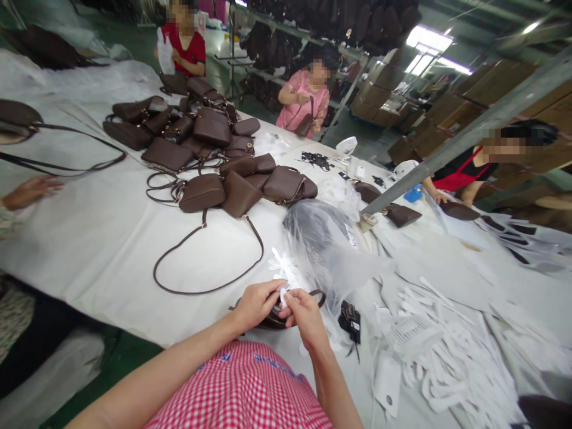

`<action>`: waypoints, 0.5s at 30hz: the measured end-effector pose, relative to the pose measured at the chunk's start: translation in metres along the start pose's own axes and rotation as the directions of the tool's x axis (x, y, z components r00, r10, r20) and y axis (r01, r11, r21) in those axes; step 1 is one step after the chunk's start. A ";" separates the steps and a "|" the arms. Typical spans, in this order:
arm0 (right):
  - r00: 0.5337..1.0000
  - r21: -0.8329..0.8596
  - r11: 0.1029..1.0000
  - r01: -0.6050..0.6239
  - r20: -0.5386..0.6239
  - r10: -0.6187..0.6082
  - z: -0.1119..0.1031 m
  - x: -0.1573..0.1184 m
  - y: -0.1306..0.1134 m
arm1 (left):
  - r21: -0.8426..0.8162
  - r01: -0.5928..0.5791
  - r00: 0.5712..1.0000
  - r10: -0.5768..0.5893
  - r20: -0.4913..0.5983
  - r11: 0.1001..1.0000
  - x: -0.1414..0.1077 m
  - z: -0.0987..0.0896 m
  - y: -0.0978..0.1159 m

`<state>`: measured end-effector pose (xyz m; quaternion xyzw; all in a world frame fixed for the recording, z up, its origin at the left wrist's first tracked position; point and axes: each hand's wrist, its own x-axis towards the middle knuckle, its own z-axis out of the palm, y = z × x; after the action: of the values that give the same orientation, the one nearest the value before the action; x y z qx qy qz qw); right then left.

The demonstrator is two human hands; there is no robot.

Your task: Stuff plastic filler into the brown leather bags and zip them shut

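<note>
Both hands are close together at the near edge of the white table, over a dark brown bag (pixel 272 320) that they partly hide. My right hand (pixel 301 311) pinches a small white piece (pixel 283 297) between thumb and fingers. Against the same piece and the bag's top, my left hand (pixel 260 302) has its fingers bent; what it grips is hidden. Just beyond the fingers lie white petal-shaped pieces (pixel 286 267). Black tags (pixel 350 322) rest to the right of my right hand.
Brown bags (pixel 203 193) are heaped across the table (pixel 111 238), one strap looping toward me. Clear plastic (pixel 330 244), white strips (pixel 438 351) and a slanted metal pole (pixel 424 170) are at the right. Another person's hand (pixel 33 190) rests at the left; several people work around.
</note>
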<state>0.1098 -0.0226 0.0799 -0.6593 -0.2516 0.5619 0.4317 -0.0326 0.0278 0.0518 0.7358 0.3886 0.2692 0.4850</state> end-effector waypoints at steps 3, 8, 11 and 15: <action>1.000 0.062 0.998 -0.013 0.025 0.011 -0.002 0.004 0.004 | 0.089 -0.137 0.989 0.131 0.071 0.987 -0.001 0.000 -0.003; 1.000 0.071 0.997 0.011 0.004 -0.011 -0.001 0.009 0.011 | 0.271 -0.193 0.979 0.169 0.111 0.943 -0.002 -0.001 -0.003; 0.999 0.046 0.998 0.037 -0.016 -0.036 0.001 0.008 0.008 | 0.302 -0.134 0.991 0.122 0.059 0.944 -0.003 -0.001 -0.003; 0.993 0.109 0.989 0.102 0.042 -0.107 0.003 0.005 0.004 | 0.240 -0.107 0.994 0.102 0.034 0.965 -0.001 -0.003 -0.001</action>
<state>0.1078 -0.0195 0.0733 -0.6076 -0.2658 0.5665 0.4891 -0.0361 0.0284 0.0522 0.8115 0.3739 0.2372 0.3813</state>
